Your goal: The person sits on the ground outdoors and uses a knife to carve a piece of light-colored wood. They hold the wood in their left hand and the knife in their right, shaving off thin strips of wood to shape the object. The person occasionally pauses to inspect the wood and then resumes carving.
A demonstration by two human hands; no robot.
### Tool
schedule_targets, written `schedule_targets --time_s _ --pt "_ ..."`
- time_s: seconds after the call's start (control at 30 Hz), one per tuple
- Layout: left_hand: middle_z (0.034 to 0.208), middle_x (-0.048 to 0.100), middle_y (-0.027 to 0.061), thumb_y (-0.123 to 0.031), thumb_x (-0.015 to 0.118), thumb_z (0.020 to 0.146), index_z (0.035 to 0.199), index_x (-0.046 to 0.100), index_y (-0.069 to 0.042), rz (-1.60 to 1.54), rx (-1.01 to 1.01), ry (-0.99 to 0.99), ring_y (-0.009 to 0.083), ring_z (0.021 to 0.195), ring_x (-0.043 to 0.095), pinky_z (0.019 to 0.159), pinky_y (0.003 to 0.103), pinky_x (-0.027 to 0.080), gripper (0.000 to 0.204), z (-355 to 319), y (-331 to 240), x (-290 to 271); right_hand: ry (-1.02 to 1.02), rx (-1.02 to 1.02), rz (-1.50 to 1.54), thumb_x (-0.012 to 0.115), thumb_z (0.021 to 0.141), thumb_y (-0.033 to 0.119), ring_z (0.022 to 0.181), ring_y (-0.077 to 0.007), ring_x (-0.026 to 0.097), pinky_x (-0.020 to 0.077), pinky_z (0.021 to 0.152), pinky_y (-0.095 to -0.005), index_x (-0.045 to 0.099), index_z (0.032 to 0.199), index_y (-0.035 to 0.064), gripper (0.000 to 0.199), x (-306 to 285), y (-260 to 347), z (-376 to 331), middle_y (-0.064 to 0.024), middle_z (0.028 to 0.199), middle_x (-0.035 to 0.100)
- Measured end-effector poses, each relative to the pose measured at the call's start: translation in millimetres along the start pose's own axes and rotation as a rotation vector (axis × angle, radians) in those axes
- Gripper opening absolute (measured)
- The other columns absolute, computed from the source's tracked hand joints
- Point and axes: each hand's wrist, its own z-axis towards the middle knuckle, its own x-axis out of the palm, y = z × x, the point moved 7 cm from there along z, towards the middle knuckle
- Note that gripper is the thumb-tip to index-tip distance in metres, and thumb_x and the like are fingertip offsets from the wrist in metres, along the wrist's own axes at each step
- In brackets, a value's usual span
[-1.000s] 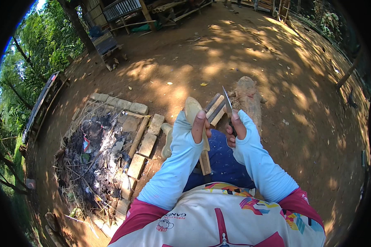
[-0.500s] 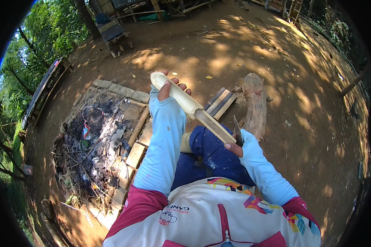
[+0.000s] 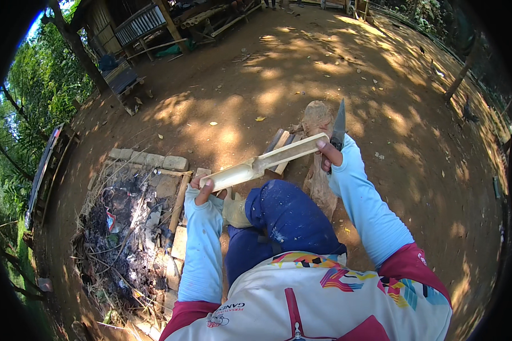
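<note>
A pale split piece of bamboo (image 3: 233, 174) spans the space between my hands above my knee. Its left part is wide and hollow like a scoop; the right part is a narrower, flat strip. My left hand (image 3: 206, 192) grips the wide end, thumb on top. Higher up, my right hand (image 3: 331, 156) pinches the tip of the narrow end. That same hand also holds a knife (image 3: 339, 122), its dark blade pointing up and away from me, beside the strip. Most of the knife's handle is hidden by the fingers.
Left of my legs lies an ash-filled fire pit (image 3: 119, 227) edged with bricks (image 3: 153, 161). Beyond my knee are several split bamboo lengths (image 3: 280, 138) and a thick log (image 3: 318, 196). A low bench (image 3: 119, 79) and a bamboo hut (image 3: 136, 25) stand farther off.
My left hand has come down toward me and my right hand has risen, so the bamboo now slants up to the right. The knife blade shows more fully. My view has shifted.
</note>
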Motion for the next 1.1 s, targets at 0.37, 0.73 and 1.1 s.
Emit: schedule_targets --time_s 0.37,0.73,1.1 --pt "0.093 0.065 0.0091 -0.018 0.064 0.094 0.118 0.053 0.003 0.665 -0.148 0.515 0.0141 0.080 0.063 0.071 0.027 0.053 0.034 -86 85 87 0.192 -0.075 -0.014 0.076 0.083 0.020 0.052 -0.0064 0.046 0.0397 0.047 -0.0242 0.057 0.100 0.0043 0.030 44 48 39 0.0004 0.070 0.056" --pt "0.096 0.065 0.0130 -0.018 0.064 0.093 0.117 0.050 0.007 0.570 -0.169 0.484 0.0184 0.086 0.066 0.077 0.030 0.055 0.038 -89 108 90 0.253 -0.150 -0.076 0.072 0.082 0.014 0.056 -0.0076 0.051 0.0425 0.049 -0.0242 0.056 0.108 0.0020 0.032 46 44 36 -0.0054 0.084 0.067" --pt "0.097 0.065 0.0144 -0.036 0.066 0.091 0.113 0.057 0.001 1.023 -0.180 0.822 0.0197 0.093 0.060 0.087 0.033 0.046 0.044 -92 123 90 0.099 -0.309 -0.308 0.079 0.080 0.029 0.067 -0.0082 0.057 0.0471 0.058 -0.0245 0.063 0.107 0.0058 0.039 42 53 31 0.0000 0.081 0.063"
